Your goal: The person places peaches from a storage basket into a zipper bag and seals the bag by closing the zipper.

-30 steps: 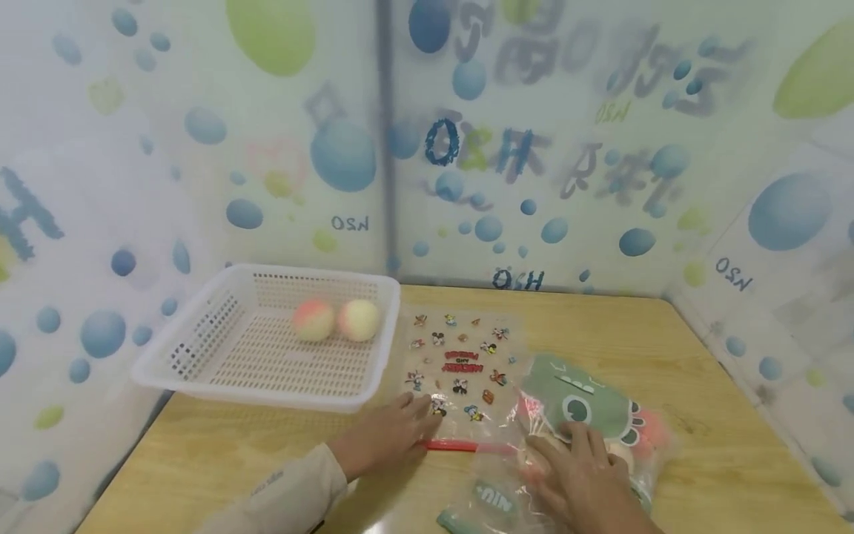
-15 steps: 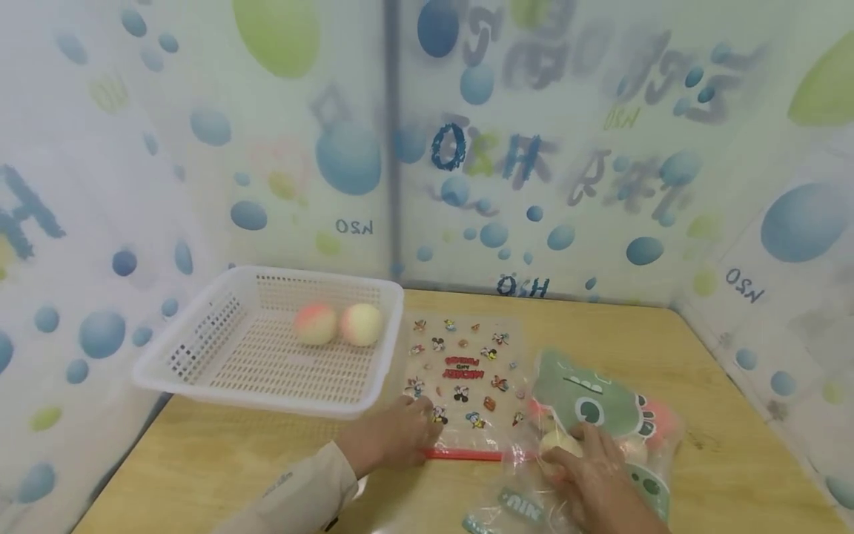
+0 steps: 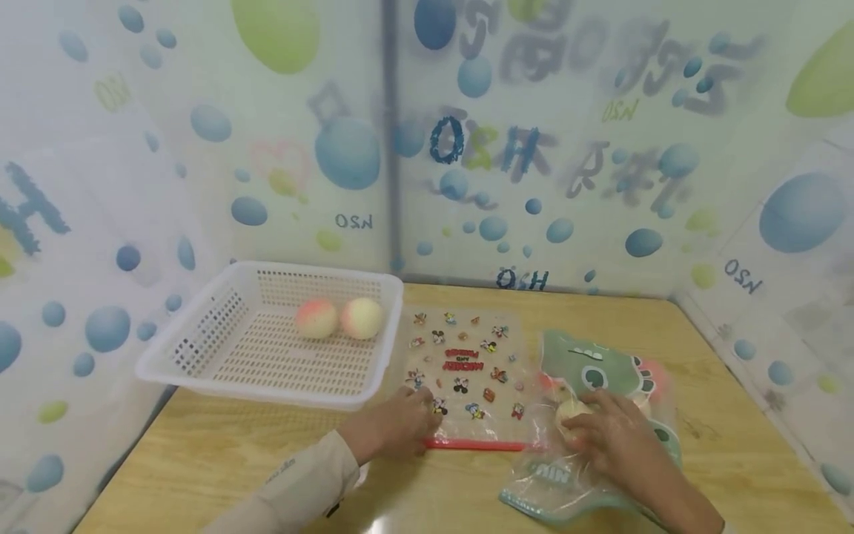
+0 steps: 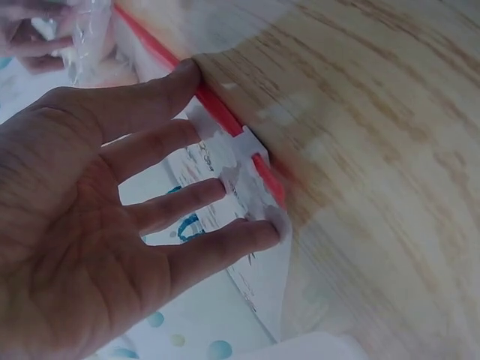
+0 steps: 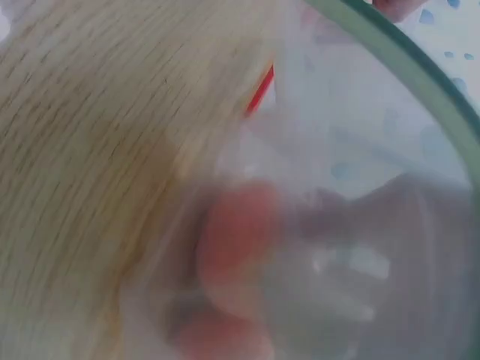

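Observation:
My left hand (image 3: 394, 423) rests at the left end of the red zip edge of a clear cartoon-print zip bag (image 3: 460, 415), which lies flat. In the left wrist view its fingers are spread and fairly straight, with the fingertips touching the bag by the white slider (image 4: 251, 142). My right hand (image 3: 620, 445) has its fingers curled round a peach (image 3: 570, 414) at a clear bag with a green cartoon monster print (image 3: 567, 363). More peaches show inside that bag. The right wrist view is blurred by film, with a peach (image 5: 240, 247) behind it.
A white plastic basket (image 3: 153, 371) stands at the left with two peaches (image 3: 317, 319) inside. The wooden table (image 3: 734, 430) meets patterned walls at the back and sides. The green-edged bag overlaps the cartoon-print bag's right corner.
My right hand has moved right and slightly away from me, along with the peach. The green-edged bag's near end has shifted right. My left hand has stayed nearly in place.

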A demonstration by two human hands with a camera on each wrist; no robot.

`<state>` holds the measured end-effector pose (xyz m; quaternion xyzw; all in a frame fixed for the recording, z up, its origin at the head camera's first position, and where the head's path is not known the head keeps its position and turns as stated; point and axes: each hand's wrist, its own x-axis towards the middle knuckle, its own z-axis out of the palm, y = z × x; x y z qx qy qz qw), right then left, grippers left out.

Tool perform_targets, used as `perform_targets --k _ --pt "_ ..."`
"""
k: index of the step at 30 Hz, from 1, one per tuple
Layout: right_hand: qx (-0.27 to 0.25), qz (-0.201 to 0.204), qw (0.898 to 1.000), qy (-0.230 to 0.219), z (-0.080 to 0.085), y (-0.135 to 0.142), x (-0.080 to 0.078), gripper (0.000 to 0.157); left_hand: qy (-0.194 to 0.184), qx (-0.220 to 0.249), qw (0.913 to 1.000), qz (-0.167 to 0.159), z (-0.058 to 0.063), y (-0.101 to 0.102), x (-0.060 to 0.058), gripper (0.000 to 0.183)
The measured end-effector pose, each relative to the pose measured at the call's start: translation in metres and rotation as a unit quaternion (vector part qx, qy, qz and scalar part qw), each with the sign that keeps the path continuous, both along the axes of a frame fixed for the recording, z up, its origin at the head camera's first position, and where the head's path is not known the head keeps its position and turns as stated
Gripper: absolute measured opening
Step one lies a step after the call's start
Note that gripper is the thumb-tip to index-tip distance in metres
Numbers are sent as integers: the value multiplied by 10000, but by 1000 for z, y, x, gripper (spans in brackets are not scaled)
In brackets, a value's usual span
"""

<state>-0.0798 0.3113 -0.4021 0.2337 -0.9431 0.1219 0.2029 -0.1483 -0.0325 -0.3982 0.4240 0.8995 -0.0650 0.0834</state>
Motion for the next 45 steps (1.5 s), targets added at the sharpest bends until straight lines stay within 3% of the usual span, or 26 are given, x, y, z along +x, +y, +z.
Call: perform_targets --k 4,11,16,21,30,40,45 --pt "241 -356 9991 62 0 6 -3 32 75 93 9999 -57 -2 1 -2 27" --pt "379 -822 9953 -349 -1 8 -7 46 279 -60 9994 -177 -2 0 -1 24" --pt "203 -631 9978 -68 -6 11 -11 50 133 223 9996 -64 -1 0 1 24" --pt "-61 -414 9989 211 -9 14 -19 54 347 156 9989 -256 1 1 -1 24" --pt "-245 -418 9988 -31 -12 20 -28 58 366 82 9986 -377 0 -1 0 26" --pt "-583 -203 9980 110 -15 27 -39 53 -106 376 9991 191 1 -1 2 32" --pt "-632 -180 9978 32 -13 28 -45 47 -98 407 9990 164 1 -2 3 31"
